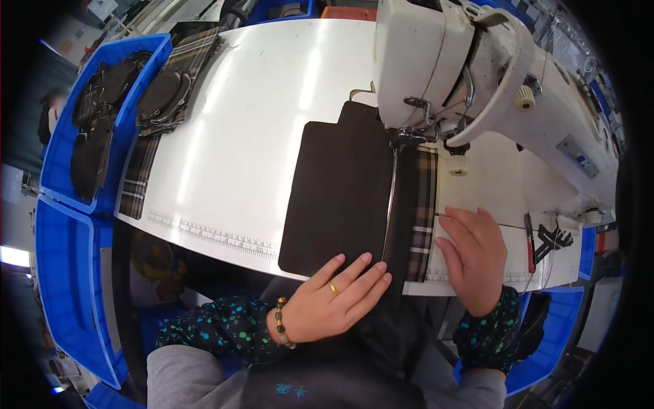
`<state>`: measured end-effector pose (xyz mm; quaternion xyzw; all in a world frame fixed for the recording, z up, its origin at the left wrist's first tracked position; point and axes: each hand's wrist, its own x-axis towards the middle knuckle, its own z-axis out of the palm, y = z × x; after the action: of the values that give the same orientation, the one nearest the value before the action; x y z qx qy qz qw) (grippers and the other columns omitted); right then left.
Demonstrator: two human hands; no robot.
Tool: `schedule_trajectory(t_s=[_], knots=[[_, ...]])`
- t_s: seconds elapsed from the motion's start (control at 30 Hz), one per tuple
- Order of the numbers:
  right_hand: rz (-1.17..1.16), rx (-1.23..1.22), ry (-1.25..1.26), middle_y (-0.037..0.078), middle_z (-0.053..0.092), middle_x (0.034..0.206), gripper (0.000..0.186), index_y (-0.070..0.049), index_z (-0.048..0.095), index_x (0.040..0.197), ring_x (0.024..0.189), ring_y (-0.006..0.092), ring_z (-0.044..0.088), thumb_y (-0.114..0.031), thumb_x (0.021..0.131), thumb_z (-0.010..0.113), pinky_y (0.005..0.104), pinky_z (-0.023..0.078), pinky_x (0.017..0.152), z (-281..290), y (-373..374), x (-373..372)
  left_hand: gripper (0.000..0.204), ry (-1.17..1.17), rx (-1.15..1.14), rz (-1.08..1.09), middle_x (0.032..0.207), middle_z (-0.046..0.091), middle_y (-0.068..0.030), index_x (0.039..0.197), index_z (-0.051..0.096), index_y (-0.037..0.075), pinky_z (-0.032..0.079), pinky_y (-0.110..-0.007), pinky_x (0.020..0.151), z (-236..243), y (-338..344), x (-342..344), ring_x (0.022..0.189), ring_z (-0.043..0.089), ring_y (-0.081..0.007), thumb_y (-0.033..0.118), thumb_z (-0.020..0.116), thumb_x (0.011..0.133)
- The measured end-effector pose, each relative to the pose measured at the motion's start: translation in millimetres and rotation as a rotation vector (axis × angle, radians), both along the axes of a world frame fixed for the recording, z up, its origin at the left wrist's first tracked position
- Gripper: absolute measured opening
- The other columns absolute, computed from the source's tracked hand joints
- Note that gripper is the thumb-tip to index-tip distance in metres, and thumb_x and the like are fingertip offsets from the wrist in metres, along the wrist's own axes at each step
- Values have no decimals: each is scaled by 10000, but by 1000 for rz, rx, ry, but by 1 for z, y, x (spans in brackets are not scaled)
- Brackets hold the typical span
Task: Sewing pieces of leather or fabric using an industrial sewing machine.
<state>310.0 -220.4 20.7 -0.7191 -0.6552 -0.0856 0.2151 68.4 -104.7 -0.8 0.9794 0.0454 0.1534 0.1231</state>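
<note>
Black panel (334, 194) lying mid-frame, zipper (392, 198) running up to the sewing machine (419, 68). Left hand (337, 296) resting flat, open, grasping nothing; right hand (475, 255) curving loosely by plaid strip (424, 211), apparently empty. Risk: uneven drag skewing zipper, puckering panel.

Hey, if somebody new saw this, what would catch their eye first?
Probably the big white sewing machine, filling the upper right and reaching over the white worktable. Next, the black fabric panel lying near the table's middle, with a silvery zipper along its right side and a plaid fabric strip further right. Then the bright blue bin at upper left, holding dark pieces.
</note>
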Motion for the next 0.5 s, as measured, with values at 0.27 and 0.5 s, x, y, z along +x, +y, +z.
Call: schedule_trajectory(t_s=[0.27,0.5], knots=[[260,135,31,40,571,841,285,-38,734,988,742,243,569,-131,741,839,394,493,718,-17,-15,-49,222,-222,-933,240,1060,746,-164,1179,718,-11,559,-293,853,10,19,-2,958,736,-282,80,584,1027],[326,175,-89,15,518,776,226,-23,736,971,705,172,530,-102,764,780,345,475,701,-22,8,-56,265,-197,-1094,286,1164,751,-163,1186,712,-51,531,-317,976,7,21,-4,1099,713,-227,75,520,1053]])
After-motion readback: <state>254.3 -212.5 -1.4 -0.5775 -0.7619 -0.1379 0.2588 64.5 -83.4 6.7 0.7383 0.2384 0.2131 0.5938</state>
